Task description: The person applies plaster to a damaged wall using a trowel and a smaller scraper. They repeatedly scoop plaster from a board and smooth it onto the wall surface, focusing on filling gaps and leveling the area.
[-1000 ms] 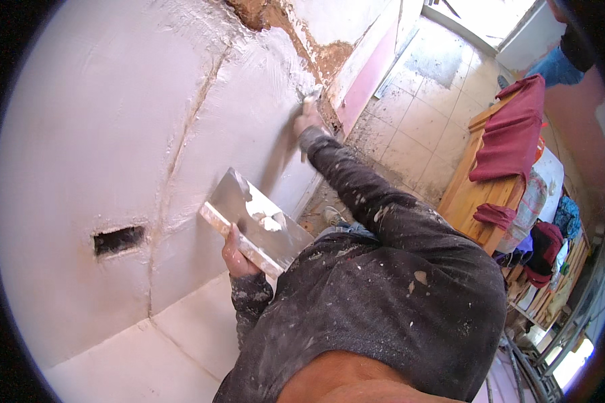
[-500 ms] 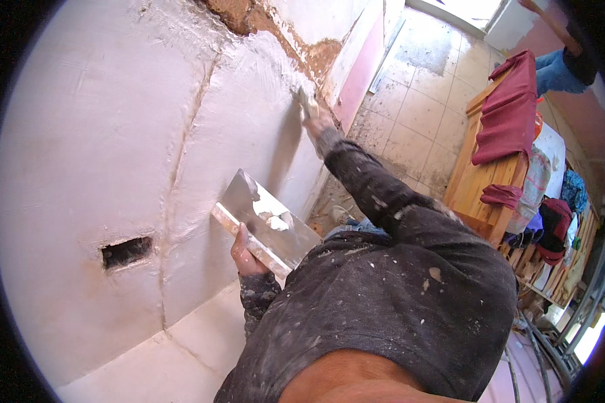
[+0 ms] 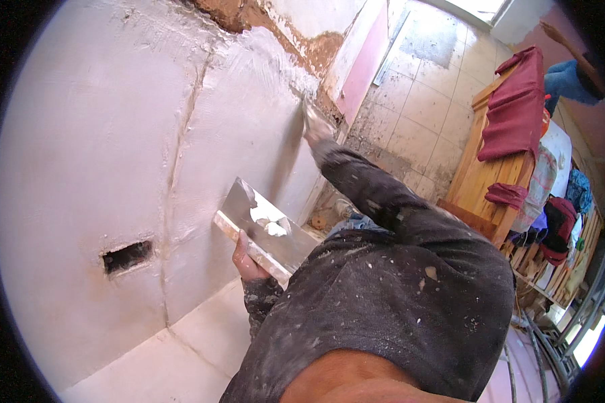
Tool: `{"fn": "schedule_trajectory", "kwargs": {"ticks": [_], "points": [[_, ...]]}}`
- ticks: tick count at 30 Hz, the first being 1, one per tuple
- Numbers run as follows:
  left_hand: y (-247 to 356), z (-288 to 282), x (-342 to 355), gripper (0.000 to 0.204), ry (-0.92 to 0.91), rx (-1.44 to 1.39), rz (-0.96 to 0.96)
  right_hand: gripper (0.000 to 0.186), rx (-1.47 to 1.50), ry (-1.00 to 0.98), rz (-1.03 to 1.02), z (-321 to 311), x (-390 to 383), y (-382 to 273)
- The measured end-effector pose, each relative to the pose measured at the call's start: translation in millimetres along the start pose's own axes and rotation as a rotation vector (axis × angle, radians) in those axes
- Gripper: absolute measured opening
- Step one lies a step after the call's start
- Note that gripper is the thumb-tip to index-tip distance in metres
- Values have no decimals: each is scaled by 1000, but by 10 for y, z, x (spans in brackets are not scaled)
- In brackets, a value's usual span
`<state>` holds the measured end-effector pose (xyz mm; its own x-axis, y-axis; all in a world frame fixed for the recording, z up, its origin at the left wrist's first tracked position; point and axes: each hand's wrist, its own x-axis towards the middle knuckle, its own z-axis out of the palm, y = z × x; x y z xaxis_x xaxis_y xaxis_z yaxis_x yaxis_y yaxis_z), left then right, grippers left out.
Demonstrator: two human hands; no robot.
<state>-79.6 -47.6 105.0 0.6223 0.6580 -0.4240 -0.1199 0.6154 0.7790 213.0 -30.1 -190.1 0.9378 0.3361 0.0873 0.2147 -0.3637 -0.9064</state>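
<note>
My left hand (image 3: 249, 261) is closed round the wooden edge of a plaster hawk (image 3: 286, 250), a flat steel plate held out before my chest. A lump of wet white plaster (image 3: 271, 220) lies on the plate. My right hand (image 3: 320, 128), arm stretched far ahead, grips a putty knife (image 3: 308, 109) against the wall near its far corner; the blade is slightly blurred. Fresh white plaster covers much of the wall (image 3: 114, 148), while bare brown earth (image 3: 238, 15) shows along its upper part, close to the knife.
A rectangular hole (image 3: 128, 256) opens in the wall at left, beside a long raised seam. On the right, a wooden bench (image 3: 494, 181) carries dark red cloth (image 3: 514, 107), with clothes piled behind it. Another person (image 3: 571, 80) stands at far right. Tiled floor (image 3: 420, 117) stretches ahead.
My right hand and the putty knife have moved a little down the wall toward me. The hawk with its plaster has dropped slightly, still in my left hand.
</note>
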Motion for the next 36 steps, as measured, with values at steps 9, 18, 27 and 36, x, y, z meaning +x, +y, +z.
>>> {"fn": "schedule_trajectory", "kwargs": {"ticks": [9,18,27,36], "points": [[-34,195,17,54,44,-9,12,50,552,-196,442,-369,781,31],[-37,137,17,48,-31,-86,-21,37,613,-263,309,-1001,507,-548],[-76,181,38,47,-117,-145,-22,45,943,-189,403,-1395,240,-1375],[-5,445,147,49,-121,-141,35,60,461,-482,-108,-2001,-101,-1444]]}}
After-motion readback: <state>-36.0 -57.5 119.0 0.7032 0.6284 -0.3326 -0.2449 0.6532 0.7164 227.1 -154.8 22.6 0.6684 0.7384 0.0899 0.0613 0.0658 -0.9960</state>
